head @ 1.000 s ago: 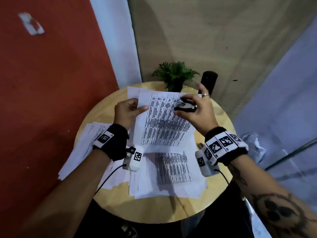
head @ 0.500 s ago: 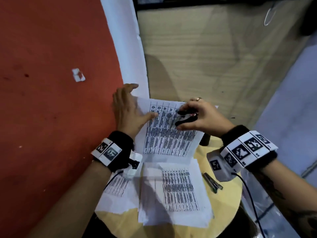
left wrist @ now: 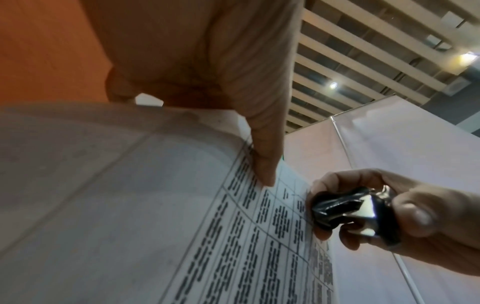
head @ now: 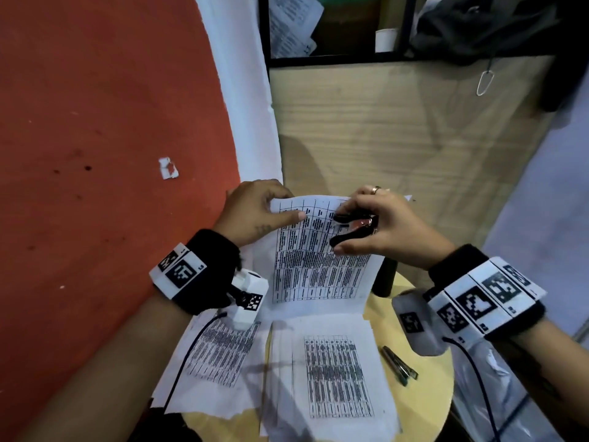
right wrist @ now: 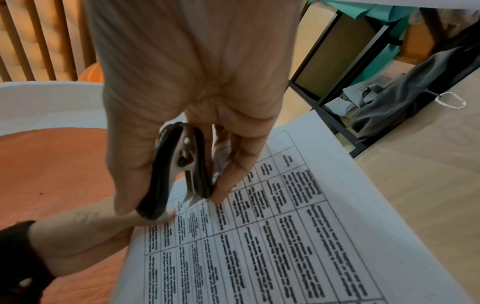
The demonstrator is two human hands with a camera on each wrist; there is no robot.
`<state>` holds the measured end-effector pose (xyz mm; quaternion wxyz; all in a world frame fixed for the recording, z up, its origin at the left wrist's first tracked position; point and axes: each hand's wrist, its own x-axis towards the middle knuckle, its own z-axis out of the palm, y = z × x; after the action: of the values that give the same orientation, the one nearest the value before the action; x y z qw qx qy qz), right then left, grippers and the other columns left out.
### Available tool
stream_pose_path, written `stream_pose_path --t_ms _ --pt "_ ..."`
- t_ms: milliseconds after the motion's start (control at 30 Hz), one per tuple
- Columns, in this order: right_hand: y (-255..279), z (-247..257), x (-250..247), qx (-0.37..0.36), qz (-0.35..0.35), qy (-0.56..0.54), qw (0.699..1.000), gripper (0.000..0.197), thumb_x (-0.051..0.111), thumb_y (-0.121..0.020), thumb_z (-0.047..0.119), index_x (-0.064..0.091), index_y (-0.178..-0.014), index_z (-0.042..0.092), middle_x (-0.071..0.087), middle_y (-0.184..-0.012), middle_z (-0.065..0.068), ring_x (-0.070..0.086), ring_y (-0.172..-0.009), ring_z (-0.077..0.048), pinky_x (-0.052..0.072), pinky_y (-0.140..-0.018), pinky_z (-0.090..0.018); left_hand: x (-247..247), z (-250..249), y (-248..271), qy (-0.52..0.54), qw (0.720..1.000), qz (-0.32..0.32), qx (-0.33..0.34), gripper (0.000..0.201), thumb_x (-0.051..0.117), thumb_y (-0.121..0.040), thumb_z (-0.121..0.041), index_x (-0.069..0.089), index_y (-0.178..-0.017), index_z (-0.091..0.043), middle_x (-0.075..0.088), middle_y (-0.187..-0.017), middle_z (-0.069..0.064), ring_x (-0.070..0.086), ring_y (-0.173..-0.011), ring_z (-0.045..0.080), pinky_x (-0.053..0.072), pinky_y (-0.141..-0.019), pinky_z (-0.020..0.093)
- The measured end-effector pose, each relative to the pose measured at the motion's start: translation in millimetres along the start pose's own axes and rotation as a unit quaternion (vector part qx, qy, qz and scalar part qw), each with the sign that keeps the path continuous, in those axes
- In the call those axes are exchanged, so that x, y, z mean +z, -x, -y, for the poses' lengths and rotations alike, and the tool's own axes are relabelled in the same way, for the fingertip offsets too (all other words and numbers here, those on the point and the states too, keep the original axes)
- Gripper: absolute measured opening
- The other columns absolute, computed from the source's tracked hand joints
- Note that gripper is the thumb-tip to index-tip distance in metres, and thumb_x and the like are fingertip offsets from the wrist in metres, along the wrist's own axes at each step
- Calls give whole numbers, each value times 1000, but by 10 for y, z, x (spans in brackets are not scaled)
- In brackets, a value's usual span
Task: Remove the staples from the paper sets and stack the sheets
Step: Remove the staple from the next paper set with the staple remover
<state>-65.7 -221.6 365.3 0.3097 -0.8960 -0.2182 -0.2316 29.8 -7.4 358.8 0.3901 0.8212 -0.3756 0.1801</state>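
At frame centre, both hands hold a paper set up above the table

Right fingers (right wrist: pixel 228 181) and thumb curl round a black staple remover (head: pixel 353 226), its metal claws at the top edge of the set (head: pixel 318 260); whether they grip a staple cannot be told. Left thumb (head: pixel 287 216) lies flat on the printed face near the upper left corner, with the other left fingers curled behind the sheet, pinching it. Right hand (head: pixel 392 231) sits at upper right of the set, left hand (head: pixel 251 215) at upper left. Below them, at lower centre of the head view, a stack (head: pixel 331 374) of printed sheets lies on the round table (head: pixel 424 403), more sheets (head: pixel 216 362) to its left, a dark pen-like tool (head: pixel 400 366) to its right
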Motion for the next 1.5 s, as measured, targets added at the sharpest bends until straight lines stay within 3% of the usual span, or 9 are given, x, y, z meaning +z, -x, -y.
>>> stream_pose_path --t_ms 133,233,300,400,500,767,1000,1267,1500 --pt "32 16 -38 2 -4 10 1000 56 79 -48 44 71 -91 9 60 -90 -7 59 -87 -20 49 -81 -41 0 -22 10 1 1000 12 -7 33 62 -65 -67 67 -86 -42 71 -75 -8 68 -78 20 52 -81 46" --pt "59 22 16 -16 -85 -3 996 52 80 -52 36 69 -94 8 55 -104 -10 51 -94 -10 43 -89 -16 14 -58 29 43 999 21 -14 35 67 -68 -60 72 -87 -31 74 -77 4 69 -78 30 54 -74 48" --pt "78 60 106 -60 -152 32 986 47 78 -58 24 67 -99 5 51 -111 -13 47 -97 -5 35 -90 -5 10 -99 37 71 997 23 -18 31 70 -67 -54 73 -83 -27 74 -75 -1 69 -74 22 55 -76 44" --pt "78 138 244 -123 -167 100 973 45 72 -65 13 65 -108 3 55 -112 -16 56 -95 -18 47 -86 -23 14 -176 46 77 997 23 -14 21 69 -64 -53 69 -66 -31 59 -57 -8 51 -56 7 41 -61 29" --pt "35 199 285 -158 -156 143 964 44 68 -68 11 65 -111 3 59 -106 -15 59 -94 -30 53 -74 -34 7 -238 43 109 993 36 -20 28 70 -64 -48 70 -70 -20 56 -60 -1 46 -60 8 35 -60 29" --pt "-13 255 249 -206 -141 194 949 42 72 -62 -2 67 -104 1 63 -100 -14 59 -86 -33 50 -68 -34 -64 -348 47 137 988 67 -26 20 74 -66 -33 63 -52 -26 44 -56 -3 38 -56 5 27 -53 26" --pt "-29 294 242 -228 -139 214 940 33 68 -64 0 69 -97 0 65 -94 -15 60 -77 -35 53 -63 -35 -43 -355 83 171 982 70 -35 41 73 -60 -46 63 -61 -7 47 -61 3 40 -60 11 28 -57 29" --pt "-78 256 243 -232 -124 241 934 24 72 -68 3 69 -92 3 66 -89 -12 60 -76 -32 51 -57 -31 -79 -389 95 209 970 116 -41 11 74 -73 -4 64 -70 -1 51 -69 9 43 -59 4 34 -52 17" --pt "-114 172 301 -223 -124 220 942 22 70 -68 6 70 -89 2 67 -88 -12 61 -74 -32 52 -59 -32 -18 -256 75 240 959 129 -77 11 75 -73 -6 66 -78 -2 60 -76 10 52 -68 10 40 -60 19"
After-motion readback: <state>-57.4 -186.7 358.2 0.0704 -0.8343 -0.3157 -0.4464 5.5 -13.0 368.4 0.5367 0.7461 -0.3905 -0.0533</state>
